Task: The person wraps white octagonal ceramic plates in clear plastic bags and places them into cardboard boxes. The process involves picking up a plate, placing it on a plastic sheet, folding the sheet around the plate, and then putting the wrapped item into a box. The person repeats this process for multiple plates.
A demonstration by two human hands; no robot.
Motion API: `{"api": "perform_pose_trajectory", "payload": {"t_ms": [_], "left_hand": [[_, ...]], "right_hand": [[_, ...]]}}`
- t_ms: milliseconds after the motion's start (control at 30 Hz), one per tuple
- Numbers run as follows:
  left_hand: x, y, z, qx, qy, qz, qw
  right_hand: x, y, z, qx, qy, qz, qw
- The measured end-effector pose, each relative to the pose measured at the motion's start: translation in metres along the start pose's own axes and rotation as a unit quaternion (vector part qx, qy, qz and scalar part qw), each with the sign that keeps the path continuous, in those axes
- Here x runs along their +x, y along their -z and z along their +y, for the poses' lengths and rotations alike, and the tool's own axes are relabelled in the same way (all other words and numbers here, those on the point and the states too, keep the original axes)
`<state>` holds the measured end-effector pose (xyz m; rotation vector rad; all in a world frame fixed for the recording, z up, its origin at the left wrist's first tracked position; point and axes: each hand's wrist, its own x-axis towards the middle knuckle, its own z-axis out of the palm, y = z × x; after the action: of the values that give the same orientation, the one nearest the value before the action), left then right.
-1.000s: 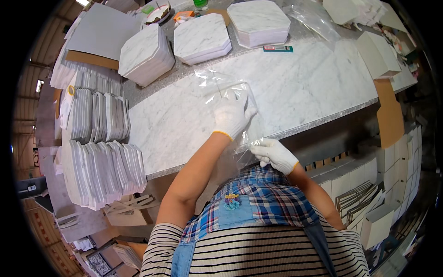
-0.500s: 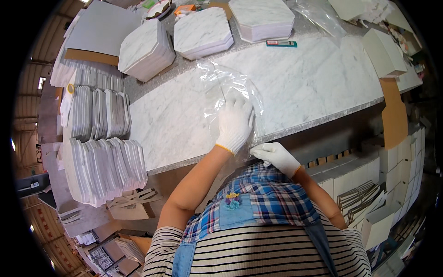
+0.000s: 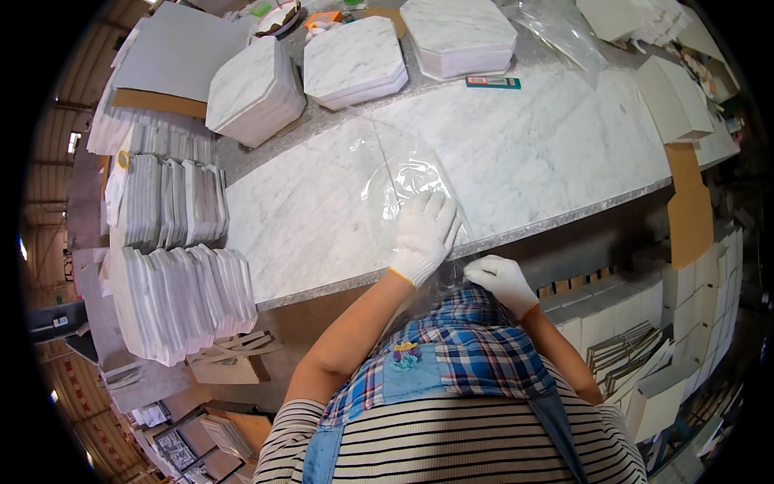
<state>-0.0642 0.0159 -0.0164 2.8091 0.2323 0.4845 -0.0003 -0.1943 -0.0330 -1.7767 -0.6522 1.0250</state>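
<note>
A clear plastic bag (image 3: 413, 171) lies on the white marble slab (image 3: 556, 153), its near end reaching over the slab's front edge toward my apron. My left hand (image 3: 426, 232), in a white knitted glove, presses on the bag close to that edge with its fingers stretched out. Just off the edge, in front of my plaid apron, my gloved right hand (image 3: 501, 282) is closed in a pinch on the bag's near end. Its fingertips are partly hidden.
Three stacks of octagonal marble tiles, including the middle stack (image 3: 355, 56), stand along the back. A small teal box (image 3: 493, 82) lies beside them. Upright tiles (image 3: 185, 298) line the left. White boxes (image 3: 601, 306) stand below at right, near a cardboard strip (image 3: 688, 210).
My left hand has slid toward me and slightly right along the bag, which lies flatter. My right hand has shifted a little to the right and slightly nearer.
</note>
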Motion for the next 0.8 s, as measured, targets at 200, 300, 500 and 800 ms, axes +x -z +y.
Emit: {"api": "perform_pose_trajectory", "payload": {"t_ms": [200,300,500,800], "left_hand": [[0.011,0.007,0.013,-0.023,0.032,-0.031,0.999],[0.018,0.006,0.017,0.01,0.022,-0.025,0.999],[0.03,0.007,0.019,0.016,0.04,-0.059,0.997],[0.049,0.004,0.004,0.076,0.08,-0.015,0.994]], "right_hand": [[-0.002,0.028,0.02,-0.095,0.071,0.02,0.993],[0.004,0.034,0.032,-0.12,0.089,0.022,0.989],[0.029,0.03,0.062,-0.209,0.034,0.049,0.976],[0.059,0.03,0.076,-0.155,0.042,0.055,0.985]]}}
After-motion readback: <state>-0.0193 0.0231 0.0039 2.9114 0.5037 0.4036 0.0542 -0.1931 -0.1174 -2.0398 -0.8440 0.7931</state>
